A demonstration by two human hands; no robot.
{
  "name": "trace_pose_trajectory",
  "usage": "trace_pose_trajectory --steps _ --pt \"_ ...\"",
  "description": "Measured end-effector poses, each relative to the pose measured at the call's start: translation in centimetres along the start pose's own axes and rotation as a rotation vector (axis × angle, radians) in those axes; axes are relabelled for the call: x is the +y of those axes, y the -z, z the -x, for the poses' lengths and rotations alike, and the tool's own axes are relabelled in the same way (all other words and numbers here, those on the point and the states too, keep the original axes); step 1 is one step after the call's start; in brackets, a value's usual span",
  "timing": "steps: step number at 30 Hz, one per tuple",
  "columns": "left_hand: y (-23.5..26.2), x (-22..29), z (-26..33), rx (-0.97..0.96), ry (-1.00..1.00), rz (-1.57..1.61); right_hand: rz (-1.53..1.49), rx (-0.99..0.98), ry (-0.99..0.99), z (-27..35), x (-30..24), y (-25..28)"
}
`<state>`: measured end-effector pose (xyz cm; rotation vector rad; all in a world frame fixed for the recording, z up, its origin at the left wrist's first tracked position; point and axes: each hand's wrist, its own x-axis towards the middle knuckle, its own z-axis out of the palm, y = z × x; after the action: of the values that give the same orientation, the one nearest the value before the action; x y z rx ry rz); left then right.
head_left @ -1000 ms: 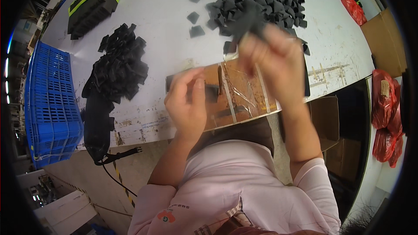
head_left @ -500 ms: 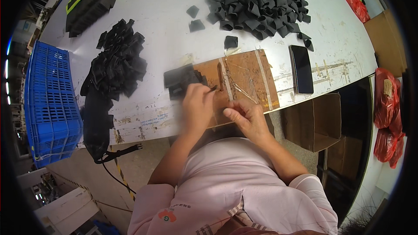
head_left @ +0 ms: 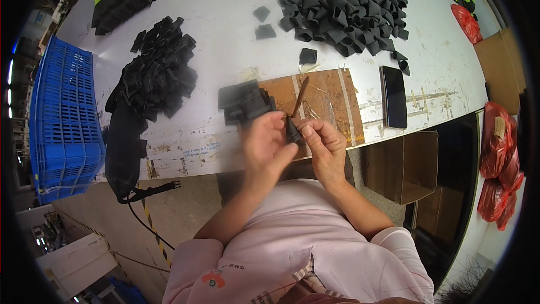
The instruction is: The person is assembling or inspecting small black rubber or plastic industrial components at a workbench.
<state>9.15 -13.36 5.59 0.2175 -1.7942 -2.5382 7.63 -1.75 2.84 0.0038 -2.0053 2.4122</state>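
Observation:
A small black fabric piece (head_left: pixel 293 132) is between my two hands, over the near edge of a brown board (head_left: pixel 333 101) striped with pale tape. My right hand (head_left: pixel 326 149) pinches it between thumb and fingers. My left hand (head_left: pixel 264 149), slightly blurred, curves round its other side, with a fingertip at the upper end and the thumb at the lower. A thin brown stick (head_left: pixel 302 94) slants up from the piece's upper end; how the two join is hidden. Flat black fabric pieces (head_left: pixel 239 101) lie stacked at the board's left side.
A big heap of black fabric loops (head_left: pixel 343 11) covers the table's far side. Dark strips (head_left: pixel 160 73) are piled left, near a blue crate (head_left: pixel 62 124). A phone (head_left: pixel 394 98) lies right of the board. Cardboard boxes (head_left: pixel 402 166) and red bags (head_left: pixel 498 157) stand at right.
My left hand has brought a black piece rightward from beside the stack, and my right hand has closed on it. The brown stick now slants more. The whole view has shifted slightly.

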Motion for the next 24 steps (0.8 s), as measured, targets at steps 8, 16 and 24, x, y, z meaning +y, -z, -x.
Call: trace_pose_trajectory --steps 8,16,24 --pt "1.1 -2.7 -1.0 -0.009 -0.036 -0.089 -0.161 0.013 -0.169 -0.2 0.1 -0.1" --pt "2.7 -0.5 -2.0 -0.148 0.288 0.115 -0.379 -0.165 -0.341 -0.7 -1.3 2.2" --pt "2.0 1.2 -1.7 -0.315 0.45 0.087 -0.336 -0.295 -0.383 -0.7 -1.8 2.5"
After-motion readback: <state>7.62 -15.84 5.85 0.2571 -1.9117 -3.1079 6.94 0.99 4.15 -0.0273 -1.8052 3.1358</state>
